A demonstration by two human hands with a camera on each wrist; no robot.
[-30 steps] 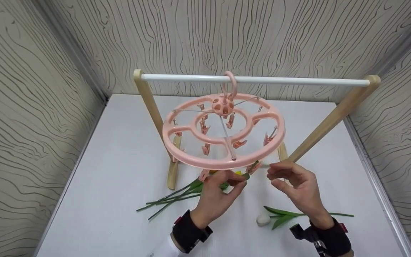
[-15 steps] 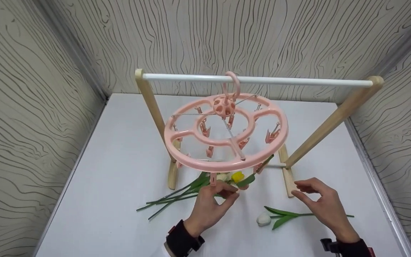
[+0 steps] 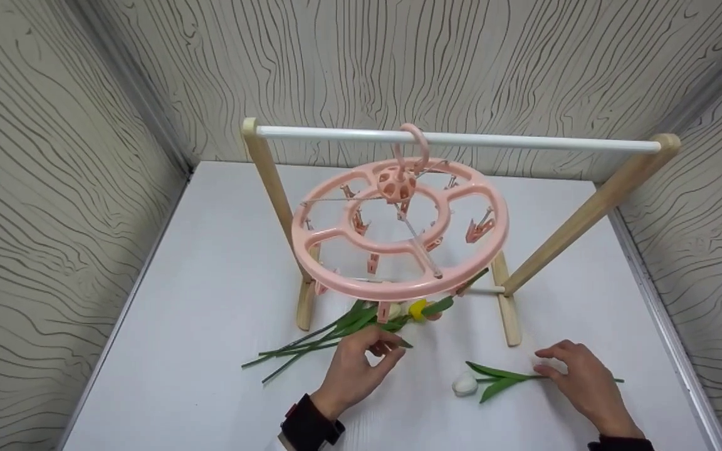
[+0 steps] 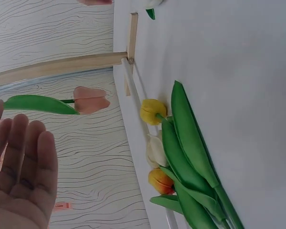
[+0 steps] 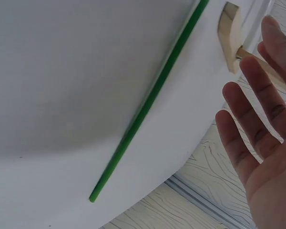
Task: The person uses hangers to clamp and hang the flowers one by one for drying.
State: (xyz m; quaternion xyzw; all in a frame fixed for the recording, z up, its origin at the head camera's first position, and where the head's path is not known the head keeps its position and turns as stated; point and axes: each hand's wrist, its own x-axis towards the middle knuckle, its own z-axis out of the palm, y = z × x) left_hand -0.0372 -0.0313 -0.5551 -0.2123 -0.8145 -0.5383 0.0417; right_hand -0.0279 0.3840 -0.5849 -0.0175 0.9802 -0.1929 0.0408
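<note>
A pink tulip [image 4: 90,100] hangs bloom-down from a clip at the near right of the pink round clip hanger [image 3: 392,291]. My left hand [image 3: 355,369] is just below and left of it, fingers loosely bent, with no flower gripped. In the left wrist view the thumb overlaps the end of the tulip's leaf [image 4: 40,104]; whether they touch, I cannot tell. On the table lies a white tulip [image 3: 465,384] with a green stem [image 5: 148,105]. My right hand [image 3: 586,382] hovers by that stem, fingers parted and apart from it in the right wrist view.
Several tulips lie bunched under the hanger, among them a yellow bloom [image 4: 153,112] and an orange one [image 4: 160,181]. The hanger hooks over a white rod [image 3: 524,143] on a wooden stand [image 3: 586,228]. Patterned walls enclose the white table [image 3: 210,250].
My left hand has drawn down and left, away from the hanging pink tulip. My right hand has moved down and right to the white tulip's stem. The hanger has swung slightly.
</note>
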